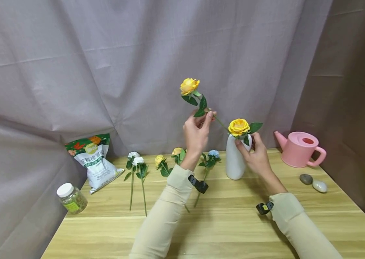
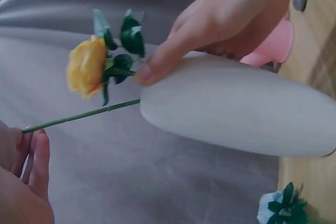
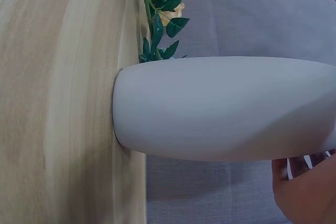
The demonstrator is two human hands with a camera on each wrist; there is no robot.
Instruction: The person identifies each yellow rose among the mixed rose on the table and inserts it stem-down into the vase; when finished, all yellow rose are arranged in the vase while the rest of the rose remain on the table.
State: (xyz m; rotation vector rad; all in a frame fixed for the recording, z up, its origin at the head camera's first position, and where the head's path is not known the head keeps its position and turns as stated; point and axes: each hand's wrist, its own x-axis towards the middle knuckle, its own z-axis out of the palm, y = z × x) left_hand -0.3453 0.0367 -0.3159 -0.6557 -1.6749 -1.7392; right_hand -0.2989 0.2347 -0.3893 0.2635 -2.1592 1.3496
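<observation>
My left hand [image 1: 196,133] pinches the stem of a yellow rose [image 1: 189,86], held up left of the white vase [image 1: 234,162]. The stem [image 2: 79,116] slants down to the vase's mouth, where its lower end is hidden. A second yellow rose [image 1: 238,127] stands in the vase, its bloom just above the rim and its stem out of sight inside. Around the vase's upper part, my right hand [image 1: 259,158] grips with the thumb near the rim. In the right wrist view the upright vase [image 3: 220,108] has its base on the table.
White roses [image 1: 138,160], more yellow roses [image 1: 160,160] and a blue flower [image 1: 214,153] lie along the back of the table [image 1: 234,223]. A printed bag [image 1: 96,163] and a lidded jar [image 1: 72,198] stand left. A pink watering can [image 1: 300,149] and two stones [image 1: 319,186] are right.
</observation>
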